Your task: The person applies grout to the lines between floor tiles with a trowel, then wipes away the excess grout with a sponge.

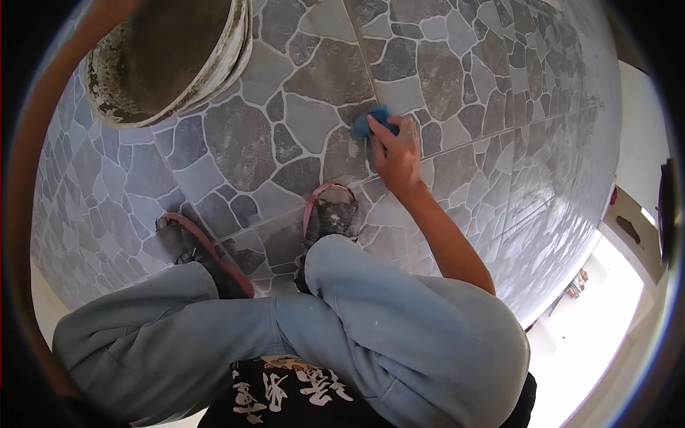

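My right hand (398, 153) is closed around a crumpled blue cloth (369, 123), pressing it on the stone-patterned floor tiles (310, 121) close to a straight tile joint. Part of the cloth is hidden by the fingers. On the left, my left forearm (36, 121) reaches up along the edge of the view toward a bucket (239, 53). The left hand itself lies beyond the top edge. The bucket's rim and inner wall are crusted with dried grey material, and its inside looks dark grey-brown.
My two dirty shoes with pink edging, the right shoe (332, 214) and the left shoe (203, 253), rest on the tiles between bucket and hand. Pale lines run between the grey stone shapes. Wet-looking shine covers the floor at right, near a bright opening (592, 321).
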The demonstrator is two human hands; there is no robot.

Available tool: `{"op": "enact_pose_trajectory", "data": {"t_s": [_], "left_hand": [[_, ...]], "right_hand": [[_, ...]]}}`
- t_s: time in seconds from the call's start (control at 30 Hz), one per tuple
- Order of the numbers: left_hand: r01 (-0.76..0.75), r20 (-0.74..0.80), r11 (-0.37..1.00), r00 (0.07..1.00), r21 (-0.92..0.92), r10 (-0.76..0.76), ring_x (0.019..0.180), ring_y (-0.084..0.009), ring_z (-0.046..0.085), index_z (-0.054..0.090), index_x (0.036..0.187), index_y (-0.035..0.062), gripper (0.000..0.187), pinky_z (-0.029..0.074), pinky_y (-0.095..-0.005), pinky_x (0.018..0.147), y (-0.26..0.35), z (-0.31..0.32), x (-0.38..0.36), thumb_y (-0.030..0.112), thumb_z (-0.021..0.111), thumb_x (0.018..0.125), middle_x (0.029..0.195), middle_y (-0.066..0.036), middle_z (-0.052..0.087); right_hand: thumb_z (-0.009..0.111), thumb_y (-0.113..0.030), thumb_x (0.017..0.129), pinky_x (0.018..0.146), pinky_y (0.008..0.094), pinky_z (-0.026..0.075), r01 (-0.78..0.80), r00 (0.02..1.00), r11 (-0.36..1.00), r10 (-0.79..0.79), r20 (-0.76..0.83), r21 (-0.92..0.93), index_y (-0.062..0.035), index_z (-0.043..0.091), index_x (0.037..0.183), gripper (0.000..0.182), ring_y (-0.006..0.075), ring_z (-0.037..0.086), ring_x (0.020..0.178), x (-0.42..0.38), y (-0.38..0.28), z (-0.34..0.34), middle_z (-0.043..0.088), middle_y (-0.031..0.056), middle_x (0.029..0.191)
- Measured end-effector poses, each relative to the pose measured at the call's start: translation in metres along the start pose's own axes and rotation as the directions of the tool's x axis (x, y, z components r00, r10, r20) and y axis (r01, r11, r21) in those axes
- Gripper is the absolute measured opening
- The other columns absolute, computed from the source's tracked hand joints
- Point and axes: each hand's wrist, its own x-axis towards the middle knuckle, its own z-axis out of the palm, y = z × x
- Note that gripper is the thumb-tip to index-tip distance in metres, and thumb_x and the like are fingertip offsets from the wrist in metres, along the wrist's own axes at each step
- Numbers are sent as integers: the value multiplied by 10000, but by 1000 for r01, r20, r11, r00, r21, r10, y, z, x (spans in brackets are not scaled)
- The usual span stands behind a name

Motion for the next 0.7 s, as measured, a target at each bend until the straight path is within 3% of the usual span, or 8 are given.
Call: {"op": "enact_pose_trajectory", "data": {"t_s": [0.07, 0.17, 0.33, 0.43, 0.5, 0.57, 0.63, 0.7], "left_hand": [[-16, -27, 999, 1000, -27, 16, 999, -510, 662, 715, 1035, -106, 575, 510, -539, 881, -6, 1, -1, 445, 689, 872, 982, -353, 694], [-54, -41, 998, 998, -19, 53, 955, -502, 671, 714, 988, -114, 528, 509, -541, 841, -1, 6, -4, 400, 684, 871, 933, -348, 696], [11, -12, 998, 1000, -63, -12, 928, -501, 671, 722, 988, -101, 516, 499, -536, 829, 5, -5, -4, 401, 688, 876, 919, -326, 707], [-45, -6, 990, 999, -137, 45, 977, -506, 672, 745, 1007, -60, 574, 501, -543, 885, -18, 12, 6, 498, 687, 883, 953, -344, 700], [-90, -80, 996, 993, -9, 89, 1036, -317, 687, 667, 1210, -25, 572, 479, -415, 936, -76, 41, 29, 498, 613, 985, 1097, -206, 722], [-93, -13, 996, 996, -3, 93, 1017, -314, 691, 669, 1198, -29, 567, 483, -412, 926, -88, 42, 29, 494, 609, 988, 1072, -203, 725], [-93, 11, 996, 996, 2, 93, 997, -310, 694, 671, 1186, -33, 562, 486, -409, 916, -76, 31, 34, 490, 604, 990, 1048, -199, 729], [-45, 23, 999, 999, -8, 46, 1008, -317, 713, 662, 1218, -6, 547, 504, -429, 914, -57, 27, 24, 484, 619, 979, 1044, -194, 732]], "right_hand": [[717, -57, 801, 829, 438, 496, 61, 991, 997, -66, -114, -52, -121, 747, 1165, 371, 374, 604, 961, 67, -3, 27, 602, 196, 1047], [717, -66, 809, 825, 439, 497, 80, 993, 989, -90, -73, -127, -123, 745, 1172, 369, 362, 605, 949, 51, -13, 20, 586, 190, 1046], [708, -54, 808, 821, 444, 499, -20, 976, 997, 34, 214, -69, -122, 730, 1206, 404, 341, 601, 948, -75, -23, -14, 561, 179, 1006], [696, -54, 813, 818, 453, 491, -12, 1000, 993, 13, 8, -118, -126, 726, 1216, 411, 342, 597, 954, -4, -15, 7, 570, 169, 1020], [693, -55, 814, 822, 456, 487, -21, 997, 989, 10, -78, -146, -131, 727, 1219, 413, 340, 596, 957, 37, -15, 21, 573, 163, 1026], [689, -53, 817, 829, 455, 474, 17, 996, 980, -35, -87, -200, -152, 736, 1212, 410, 326, 594, 980, 45, -19, 21, 579, 149, 1043], [689, -38, 794, 846, 443, 468, 160, 979, 985, -151, 139, -59, -178, 765, 1161, 400, 309, 594, 1012, -6, -25, -2, 581, 138, 1057], [688, -15, 756, 855, 438, 467, 105, 959, 993, -115, 260, 48, -195, 790, 1104, 405, 299, 598, 1026, -71, -25, -18, 583, 128, 1067]]}}
